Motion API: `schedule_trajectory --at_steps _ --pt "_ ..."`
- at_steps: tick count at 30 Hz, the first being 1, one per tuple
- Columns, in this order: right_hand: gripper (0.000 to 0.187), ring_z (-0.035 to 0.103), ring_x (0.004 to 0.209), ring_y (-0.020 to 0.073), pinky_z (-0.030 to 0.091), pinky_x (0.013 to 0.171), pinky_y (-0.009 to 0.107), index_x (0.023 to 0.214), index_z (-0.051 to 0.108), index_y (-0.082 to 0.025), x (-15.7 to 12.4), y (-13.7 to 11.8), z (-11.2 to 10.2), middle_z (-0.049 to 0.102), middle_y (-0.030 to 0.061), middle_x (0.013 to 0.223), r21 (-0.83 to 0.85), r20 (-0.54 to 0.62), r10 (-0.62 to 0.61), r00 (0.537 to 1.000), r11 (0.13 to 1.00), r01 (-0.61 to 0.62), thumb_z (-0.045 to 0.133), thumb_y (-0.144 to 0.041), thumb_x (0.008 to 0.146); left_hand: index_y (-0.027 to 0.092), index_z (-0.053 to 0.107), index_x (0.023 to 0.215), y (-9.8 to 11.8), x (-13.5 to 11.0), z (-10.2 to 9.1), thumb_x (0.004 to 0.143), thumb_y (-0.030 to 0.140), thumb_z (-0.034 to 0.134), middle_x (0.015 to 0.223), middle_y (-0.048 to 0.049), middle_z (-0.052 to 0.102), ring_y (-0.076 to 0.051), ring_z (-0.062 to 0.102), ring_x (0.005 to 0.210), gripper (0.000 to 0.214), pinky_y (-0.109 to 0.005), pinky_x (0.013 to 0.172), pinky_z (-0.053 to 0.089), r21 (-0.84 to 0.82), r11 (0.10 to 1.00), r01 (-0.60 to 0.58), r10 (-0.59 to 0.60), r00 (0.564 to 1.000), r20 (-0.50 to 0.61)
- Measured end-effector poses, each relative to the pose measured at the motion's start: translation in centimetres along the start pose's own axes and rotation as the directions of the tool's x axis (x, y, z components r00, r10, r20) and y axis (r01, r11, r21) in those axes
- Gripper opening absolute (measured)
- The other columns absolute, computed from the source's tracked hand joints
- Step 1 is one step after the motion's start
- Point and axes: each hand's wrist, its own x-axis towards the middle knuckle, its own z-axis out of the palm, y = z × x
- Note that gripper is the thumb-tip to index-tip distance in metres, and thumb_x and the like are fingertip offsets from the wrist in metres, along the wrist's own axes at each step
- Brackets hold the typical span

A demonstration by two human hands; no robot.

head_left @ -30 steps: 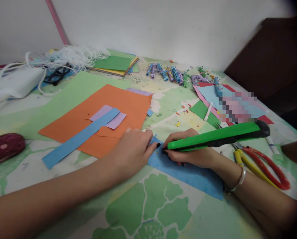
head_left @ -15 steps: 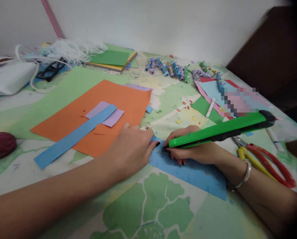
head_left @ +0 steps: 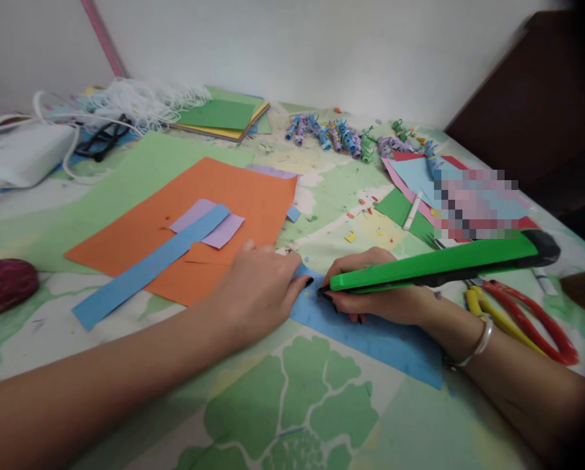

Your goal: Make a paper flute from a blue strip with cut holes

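Note:
A blue paper strip [head_left: 388, 346] lies across the tablecloth in front of me. My left hand [head_left: 263, 284] presses on its left end with bent fingers, the dark-nailed thumb resting on the paper. Over the same strip, my right hand [head_left: 375, 290] grips a long green tool with a black end [head_left: 439, 261], held like a pen and slanting up to the right. Its tip is hidden by the fingers, so I cannot tell its exact kind. Beside the right wrist lie scissors with red and yellow handles [head_left: 532, 320].
Left of my hands, an orange sheet [head_left: 253, 186] carries a purple piece [head_left: 189, 212] and another blue strip [head_left: 150, 267]. Curled paper rolls [head_left: 344, 137] line the back. White string [head_left: 145, 101], a green paper stack [head_left: 219, 114] and a maroon case [head_left: 6, 287] are further left.
The rear end of the green tool has swung slightly right and down. Both hands stay at almost the same place on the blue strip.

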Motion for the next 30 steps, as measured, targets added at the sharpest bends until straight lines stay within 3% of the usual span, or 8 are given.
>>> schedule_trajectory --at_steps 10,21,30 --pt "0.006 0.055 0.043 0.0065 0.046 0.040 0.014 0.076 0.063 -0.013 0.17 0.22 -0.26 0.060 -0.0030 0.052 0.068 0.031 -0.041 0.999 0.997 0.038 0.059 -0.016 0.073 0.017 0.052 0.074 -0.08 -0.11 0.14 0.092 0.033 0.034 0.066 -0.0044 0.055 -0.021 0.051 0.065 0.030 -0.033 0.063 0.032 0.010 1.000 -0.009 0.009 1.000 0.003" --pt "0.007 0.055 0.038 0.0067 0.044 0.037 0.012 0.071 0.062 -0.016 0.07 -0.23 0.19 0.057 -0.0046 0.046 -0.081 -0.026 -0.019 0.999 0.997 0.017 0.058 -0.020 0.075 0.018 0.049 0.072 -0.15 -0.11 0.18 0.091 0.034 0.035 0.065 -0.0040 0.053 -0.020 0.050 0.065 0.028 -0.033 0.062 0.031 -0.002 1.000 0.010 -0.010 1.000 0.022" --pt "0.004 0.056 0.040 0.0075 0.046 0.038 0.013 0.073 0.063 -0.016 0.12 0.05 0.07 0.060 -0.0043 0.049 -0.037 -0.001 -0.018 1.000 0.999 0.018 0.059 -0.017 0.072 0.018 0.048 0.072 -0.22 0.05 0.33 0.091 0.034 0.034 0.065 -0.0035 0.052 -0.020 0.048 0.065 0.029 -0.033 0.063 0.030 -0.007 1.000 0.006 -0.006 1.000 0.020"
